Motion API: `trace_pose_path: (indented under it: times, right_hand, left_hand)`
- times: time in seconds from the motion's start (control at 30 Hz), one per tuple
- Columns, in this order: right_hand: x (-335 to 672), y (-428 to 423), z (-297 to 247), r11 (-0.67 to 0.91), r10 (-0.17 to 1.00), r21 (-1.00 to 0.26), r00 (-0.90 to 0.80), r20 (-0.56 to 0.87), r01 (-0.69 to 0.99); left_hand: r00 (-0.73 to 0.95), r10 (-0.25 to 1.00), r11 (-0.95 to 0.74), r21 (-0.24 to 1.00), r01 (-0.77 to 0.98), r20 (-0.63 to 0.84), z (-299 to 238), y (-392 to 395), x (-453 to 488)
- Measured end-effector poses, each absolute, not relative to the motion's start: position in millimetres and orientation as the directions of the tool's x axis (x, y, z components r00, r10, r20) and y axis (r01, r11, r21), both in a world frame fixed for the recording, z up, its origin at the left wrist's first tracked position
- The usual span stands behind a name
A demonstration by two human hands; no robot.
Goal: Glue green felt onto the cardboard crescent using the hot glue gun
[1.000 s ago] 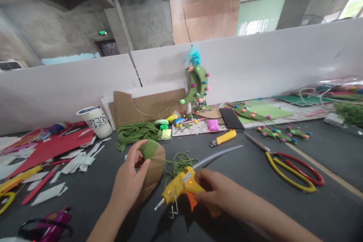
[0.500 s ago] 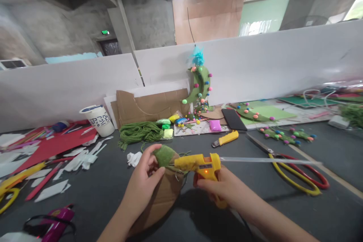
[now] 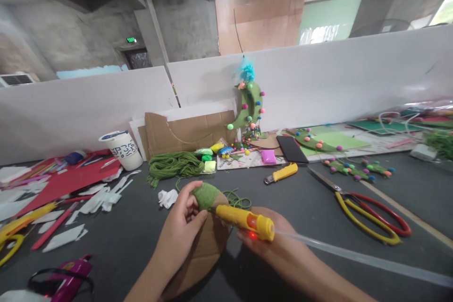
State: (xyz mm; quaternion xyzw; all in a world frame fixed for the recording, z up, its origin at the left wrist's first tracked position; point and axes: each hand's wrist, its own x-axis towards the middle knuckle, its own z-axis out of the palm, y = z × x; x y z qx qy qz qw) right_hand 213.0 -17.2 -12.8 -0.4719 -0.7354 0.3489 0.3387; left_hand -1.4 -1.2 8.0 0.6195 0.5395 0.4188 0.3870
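Observation:
My left hand [image 3: 184,219] is closed on the upper end of a curved cardboard piece [image 3: 207,252], whose tip is wrapped in green yarn [image 3: 206,195]. In my right hand [image 3: 265,236] is a yellow hot glue gun [image 3: 244,221], a red light glowing on it and a long clear glue stick [image 3: 354,257] sticking out of its back. The gun's nozzle is at the edge of the yarn wrapping, close to my left fingertips. Loose green yarn [image 3: 237,198] lies behind the gun. My right fingers are partly hidden by the gun.
A green yarn skein [image 3: 175,165], a utility knife [image 3: 281,173] and large scissors [image 3: 368,212] lie beyond my hands. A moon-shaped ornament with pompoms [image 3: 253,104] stands at the back. To the left are paper scraps [image 3: 102,196], a white cup [image 3: 123,151] and a magenta glue gun [image 3: 72,278].
My right hand has rotated the glue gun, so its back end and glue stick now swing down toward me. The nozzle stays by the yarn; my left hand has barely moved.

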Motion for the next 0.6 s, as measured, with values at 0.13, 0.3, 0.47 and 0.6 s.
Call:
trace_pose_path:
  times: [0.13,0.3,0.47,0.6]
  right_hand:
    - [212.4,-16.4,-11.3,0.307,0.933,-0.81,-0.325,0.153,0.5]
    - [211.8,-16.4,-5.3,0.312,0.937,-0.775,-0.315,0.153,0.55]
    - [210.7,-18.2,-7.1,0.266,0.951,-0.797,-0.284,0.124,0.542]
    - [211.1,-18.9,-5.5,0.264,0.949,-0.807,-0.291,0.12,0.528]
  left_hand:
    - [0.053,0.995,-0.1,0.937,0.334,0.087,6.6,-0.4,-0.3]
    - [0.047,0.994,-0.106,0.939,0.327,0.096,4.1,0.5,-0.9]
    - [0.052,0.994,-0.105,0.939,0.327,0.093,4.1,-0.2,-0.7]
    - [0.053,0.995,-0.101,0.943,0.317,0.088,5.0,-0.5,0.0]
